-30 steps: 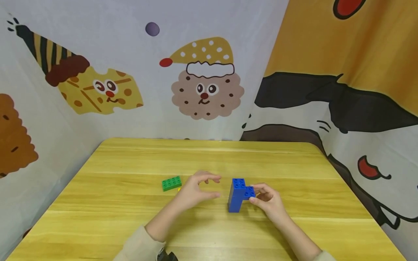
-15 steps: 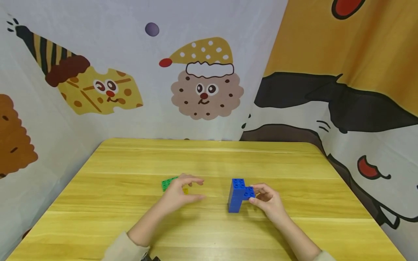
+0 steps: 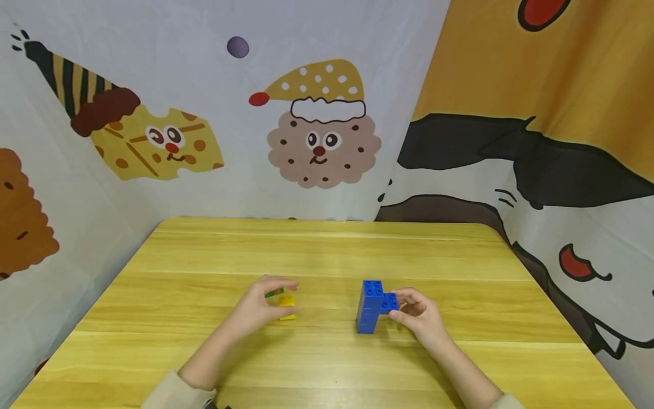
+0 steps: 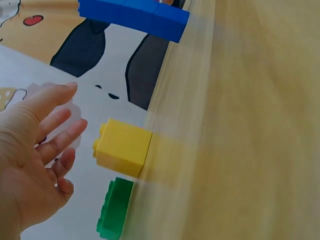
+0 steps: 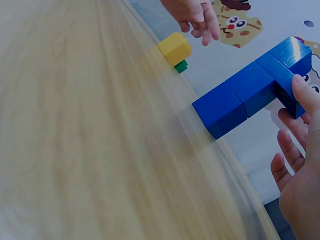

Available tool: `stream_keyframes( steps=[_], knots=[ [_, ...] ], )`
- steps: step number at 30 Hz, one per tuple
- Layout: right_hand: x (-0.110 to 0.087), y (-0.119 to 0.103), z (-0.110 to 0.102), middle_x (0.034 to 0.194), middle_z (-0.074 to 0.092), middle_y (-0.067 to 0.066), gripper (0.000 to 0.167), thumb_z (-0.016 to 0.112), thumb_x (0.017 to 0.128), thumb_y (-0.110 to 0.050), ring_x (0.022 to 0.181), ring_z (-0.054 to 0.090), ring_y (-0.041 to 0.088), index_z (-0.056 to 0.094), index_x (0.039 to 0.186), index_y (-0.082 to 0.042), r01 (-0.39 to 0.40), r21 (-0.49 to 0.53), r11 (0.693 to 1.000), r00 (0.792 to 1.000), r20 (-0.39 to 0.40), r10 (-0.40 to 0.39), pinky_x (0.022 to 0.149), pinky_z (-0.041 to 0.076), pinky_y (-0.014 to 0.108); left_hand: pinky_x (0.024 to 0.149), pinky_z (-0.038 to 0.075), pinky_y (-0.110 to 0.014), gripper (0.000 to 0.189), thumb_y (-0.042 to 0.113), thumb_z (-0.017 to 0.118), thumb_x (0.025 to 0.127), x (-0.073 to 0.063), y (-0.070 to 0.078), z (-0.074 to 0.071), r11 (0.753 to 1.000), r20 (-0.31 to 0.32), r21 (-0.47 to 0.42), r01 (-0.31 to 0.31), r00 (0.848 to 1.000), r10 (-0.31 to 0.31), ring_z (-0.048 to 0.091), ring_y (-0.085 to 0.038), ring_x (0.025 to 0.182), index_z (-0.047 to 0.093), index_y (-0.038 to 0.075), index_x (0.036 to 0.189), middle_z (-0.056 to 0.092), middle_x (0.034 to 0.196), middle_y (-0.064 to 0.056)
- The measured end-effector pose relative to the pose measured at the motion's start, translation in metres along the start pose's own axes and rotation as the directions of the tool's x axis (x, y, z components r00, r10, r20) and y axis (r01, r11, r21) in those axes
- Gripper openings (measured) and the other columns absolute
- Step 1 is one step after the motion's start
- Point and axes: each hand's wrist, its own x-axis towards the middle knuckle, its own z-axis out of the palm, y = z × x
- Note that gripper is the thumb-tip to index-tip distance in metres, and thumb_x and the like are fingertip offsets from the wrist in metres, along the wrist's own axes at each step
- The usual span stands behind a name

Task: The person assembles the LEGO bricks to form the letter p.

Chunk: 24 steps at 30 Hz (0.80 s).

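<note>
A tower of stacked blue toy bricks (image 3: 369,312) stands upright on the table, with one brick jutting out to the right just below its top. My right hand (image 3: 421,319) pinches the end of that jutting brick between thumb and fingers; its other fingers hang loose in the right wrist view. To the left, my left hand (image 3: 255,308) hovers with fingers apart and holds nothing. Beside it lies a yellow brick (image 4: 124,147), studs up, partly covered by the thumb in the head view. Behind that hand a green brick (image 4: 116,209) is mostly hidden in the head view.
The wooden table (image 3: 327,250) reaches back to a cloth wall (image 3: 214,199) printed with cartoon figures. Between the yellow brick and the blue tower runs bare tabletop.
My left hand has moved left, away from the blue tower, to the yellow and green bricks, and now covers most of the green one. The right hand and tower have stayed still.
</note>
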Motion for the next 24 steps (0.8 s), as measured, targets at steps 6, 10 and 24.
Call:
stream_keyframes(
  steps=[6, 10, 24],
  knots=[
    [0.000, -0.001, 0.001, 0.089, 0.069, -0.002, 0.030, 0.069, 0.082, 0.008, 0.080, 0.060, 0.013, 0.062, 0.111, 0.002, 0.001, -0.009, 1.000, 1.000, -0.007, -0.001, 0.063, 0.048, 0.026, 0.091, 0.043, -0.053, 0.045, 0.016, 0.082, 0.077, -0.004, -0.011, -0.008, 0.998, -0.008, 0.026, 0.056, 0.998, -0.056, 0.047, -0.030, 0.117, 0.067, 0.013, 0.119, 0.054, 0.125, -0.003],
    [0.000, -0.001, 0.001, 0.089, 0.069, -0.001, 0.031, 0.069, 0.082, 0.008, 0.079, 0.060, 0.013, 0.062, 0.111, 0.002, 0.000, -0.009, 1.000, 1.000, -0.013, 0.000, 0.063, 0.048, 0.025, 0.092, 0.042, -0.054, 0.047, 0.018, 0.081, 0.077, -0.005, -0.016, -0.011, 0.998, 0.000, 0.041, 0.056, 0.998, -0.056, 0.047, -0.030, 0.117, 0.066, 0.009, 0.120, 0.055, 0.125, -0.005],
    [0.001, 0.000, 0.002, 0.090, 0.069, -0.001, 0.032, 0.070, 0.081, 0.008, 0.079, 0.061, 0.013, 0.062, 0.112, 0.005, 0.000, -0.019, 1.000, 1.000, -0.017, 0.000, 0.062, 0.048, 0.025, 0.077, 0.045, -0.040, 0.046, 0.016, 0.082, 0.077, -0.004, -0.027, -0.012, 0.990, 0.021, 0.127, 0.058, 0.998, -0.062, 0.047, -0.027, 0.096, 0.066, 0.005, 0.119, 0.057, 0.111, -0.008]
  ],
)
